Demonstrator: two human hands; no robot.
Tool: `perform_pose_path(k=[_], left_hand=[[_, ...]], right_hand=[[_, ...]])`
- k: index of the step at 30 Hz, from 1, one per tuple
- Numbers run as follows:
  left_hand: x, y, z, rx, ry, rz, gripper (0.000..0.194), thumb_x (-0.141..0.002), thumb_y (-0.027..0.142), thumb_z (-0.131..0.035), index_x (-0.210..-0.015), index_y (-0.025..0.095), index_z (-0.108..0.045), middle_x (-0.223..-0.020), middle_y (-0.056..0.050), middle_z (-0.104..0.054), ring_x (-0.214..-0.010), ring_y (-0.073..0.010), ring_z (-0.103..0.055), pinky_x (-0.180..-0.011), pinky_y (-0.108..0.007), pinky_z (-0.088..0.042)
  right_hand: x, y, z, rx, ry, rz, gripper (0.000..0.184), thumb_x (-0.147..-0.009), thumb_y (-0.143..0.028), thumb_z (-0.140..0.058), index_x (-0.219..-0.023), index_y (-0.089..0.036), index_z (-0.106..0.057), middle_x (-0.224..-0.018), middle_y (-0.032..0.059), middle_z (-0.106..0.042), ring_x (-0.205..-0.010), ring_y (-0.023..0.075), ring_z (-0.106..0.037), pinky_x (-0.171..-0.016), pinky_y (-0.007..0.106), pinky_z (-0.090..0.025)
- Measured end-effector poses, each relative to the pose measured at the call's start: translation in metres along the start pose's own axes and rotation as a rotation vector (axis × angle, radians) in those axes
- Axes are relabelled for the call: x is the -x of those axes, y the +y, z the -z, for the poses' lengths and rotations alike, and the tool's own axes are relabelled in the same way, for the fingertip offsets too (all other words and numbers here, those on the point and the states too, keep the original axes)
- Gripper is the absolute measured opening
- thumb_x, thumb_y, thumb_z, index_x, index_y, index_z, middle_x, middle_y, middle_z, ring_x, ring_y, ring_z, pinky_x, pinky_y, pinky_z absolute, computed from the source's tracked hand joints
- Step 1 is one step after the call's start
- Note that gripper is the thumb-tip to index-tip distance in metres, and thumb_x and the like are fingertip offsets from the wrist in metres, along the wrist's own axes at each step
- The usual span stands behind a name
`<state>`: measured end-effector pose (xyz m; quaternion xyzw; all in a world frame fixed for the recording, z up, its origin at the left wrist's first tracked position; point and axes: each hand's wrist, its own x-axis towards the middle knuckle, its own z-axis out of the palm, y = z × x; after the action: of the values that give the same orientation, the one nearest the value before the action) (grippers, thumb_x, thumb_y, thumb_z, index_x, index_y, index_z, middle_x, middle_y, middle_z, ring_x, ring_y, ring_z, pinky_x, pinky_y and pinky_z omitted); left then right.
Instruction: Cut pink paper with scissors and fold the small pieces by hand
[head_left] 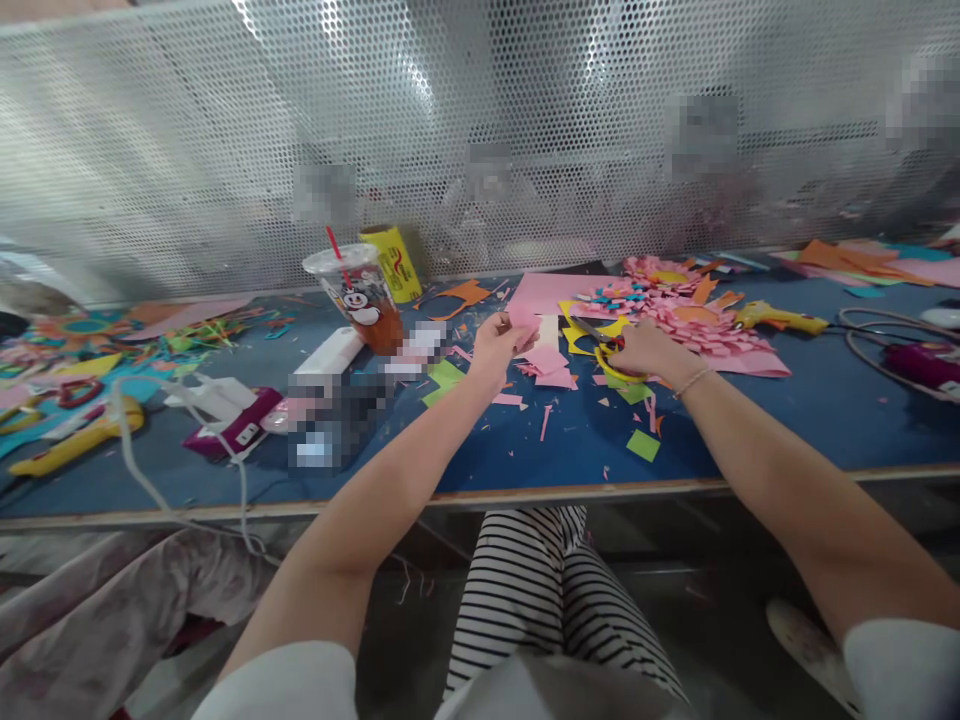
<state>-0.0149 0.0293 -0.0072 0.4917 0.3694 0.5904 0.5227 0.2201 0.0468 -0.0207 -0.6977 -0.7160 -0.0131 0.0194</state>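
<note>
Yellow-handled scissors (601,340) (one pair) fill the clasped right grip (646,352); left grip (496,348) pinches pink paper (528,338).

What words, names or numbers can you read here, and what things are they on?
None can be read for sure.
Yellow pack: red and dark marks, too blurred to read.
Drink cup: a cartoon figure; any lettering is too small to read.
Purple block on the left: pale marks, too small to read.

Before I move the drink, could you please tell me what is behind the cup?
Behind the cup stands a yellow printed object, partly visible; its left part is covered, and anything else there cannot be seen.
</note>
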Motion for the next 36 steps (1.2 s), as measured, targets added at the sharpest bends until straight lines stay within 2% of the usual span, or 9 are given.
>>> perform_pose_path(k=[4, 10, 16, 19, 22, 25, 28, 32, 36], left_hand=[[0.000, 0.002, -0.001, -0.018, 0.016, 0.025, 0.024, -0.062, 0.016, -0.056, -0.084, 0.018, -0.044, -0.073, -0.002, -0.066, -0.051, -0.0088, -0.058, -0.051, -0.022, -0.045], [0.001, 0.004, -0.004, -0.025, -0.001, 0.043, 0.014, -0.069, 0.014, -0.053, -0.078, 0.018, -0.042, -0.063, 0.003, -0.060, -0.039, -0.0010, -0.036, -0.040, -0.015, -0.024], [0.000, 0.003, -0.003, -0.089, -0.045, -0.039, 0.016, -0.071, 0.023, -0.062, -0.073, 0.014, -0.049, -0.061, 0.002, -0.057, -0.041, -0.0003, -0.033, -0.040, -0.017, -0.023], [0.000, 0.005, -0.003, -0.085, -0.038, -0.023, 0.018, -0.071, 0.025, -0.063, -0.068, 0.013, -0.050, -0.053, 0.003, -0.053, -0.039, -0.0004, -0.031, -0.039, -0.017, -0.021], [0.000, 0.008, -0.004, -0.107, 0.008, 0.025, 0.022, -0.069, 0.026, -0.065, -0.061, 0.014, -0.048, -0.044, 0.006, -0.043, -0.037, -0.0007, -0.029, -0.039, -0.017, -0.020], [0.000, 0.009, -0.006, -0.099, 0.029, 0.042, 0.026, -0.068, 0.025, -0.066, -0.057, 0.015, -0.045, -0.042, 0.007, -0.039, -0.036, -0.0006, -0.029, -0.038, -0.018, -0.020], [0.001, 0.008, -0.005, -0.057, -0.008, 0.011, 0.024, -0.070, 0.023, -0.063, -0.055, 0.014, -0.045, -0.045, 0.006, -0.042, -0.036, -0.0003, -0.028, -0.038, -0.018, -0.019], [0.003, 0.007, -0.004, 0.007, -0.029, -0.015, 0.017, -0.071, 0.018, -0.058, -0.058, 0.014, -0.048, -0.049, 0.004, -0.048, -0.037, -0.0003, -0.029, -0.038, -0.018, -0.018], [0.005, 0.010, -0.006, 0.033, -0.020, -0.028, 0.015, -0.071, 0.017, -0.057, -0.060, 0.014, -0.048, -0.048, 0.004, -0.048, -0.037, -0.0002, -0.029, -0.039, -0.017, -0.019]], right_hand=[[0.006, -0.005, 0.004, 0.007, 0.007, 0.043, 0.043, -0.074, -0.038, -0.049, -0.103, -0.007, -0.057, -0.098, 0.0242, -0.061, -0.094, 0.0338, -0.059, -0.070, 0.037, -0.044], [0.002, 0.005, 0.004, -0.024, -0.045, 0.022, 0.050, -0.070, -0.035, -0.054, -0.113, -0.010, -0.050, -0.100, 0.0196, -0.064, -0.087, 0.0293, -0.062, -0.061, 0.031, -0.043], [0.007, 0.008, 0.006, -0.091, -0.060, -0.062, 0.058, -0.070, -0.040, -0.052, -0.115, -0.003, -0.047, -0.099, 0.0240, -0.064, -0.085, 0.0304, -0.063, -0.058, 0.031, -0.041], [0.007, 0.009, 0.007, -0.107, -0.085, -0.078, 0.058, -0.071, -0.040, -0.051, -0.115, -0.003, -0.047, -0.096, 0.0228, -0.065, -0.083, 0.0302, -0.063, -0.059, 0.032, -0.041], [0.005, 0.012, 0.009, -0.162, -0.050, -0.017, 0.051, -0.073, -0.040, -0.052, -0.113, -0.008, -0.052, -0.099, 0.0196, -0.065, -0.086, 0.0280, -0.062, -0.064, 0.031, -0.043], [0.005, 0.013, 0.015, -0.290, 0.030, 0.102, 0.044, -0.076, -0.042, -0.051, -0.110, -0.014, -0.056, -0.104, 0.0143, -0.064, -0.090, 0.0247, -0.060, -0.073, 0.030, -0.044], [0.014, 0.005, 0.023, -0.512, 0.080, 0.207, 0.054, -0.076, -0.050, -0.053, -0.118, -0.017, -0.051, -0.102, 0.0100, -0.063, -0.084, 0.0215, -0.059, -0.073, 0.031, -0.044], [0.033, -0.011, 0.031, -0.883, 0.030, 0.392, 0.044, -0.079, -0.047, -0.049, -0.114, -0.020, -0.051, -0.094, 0.0046, -0.059, -0.081, 0.0171, -0.055, -0.070, 0.029, -0.045], [0.043, -0.024, 0.031, -1.073, -0.073, 0.431, 0.034, -0.075, -0.043, -0.055, -0.102, -0.023, -0.055, -0.090, 0.0032, -0.059, -0.076, 0.0147, -0.055, -0.066, 0.025, -0.045]])
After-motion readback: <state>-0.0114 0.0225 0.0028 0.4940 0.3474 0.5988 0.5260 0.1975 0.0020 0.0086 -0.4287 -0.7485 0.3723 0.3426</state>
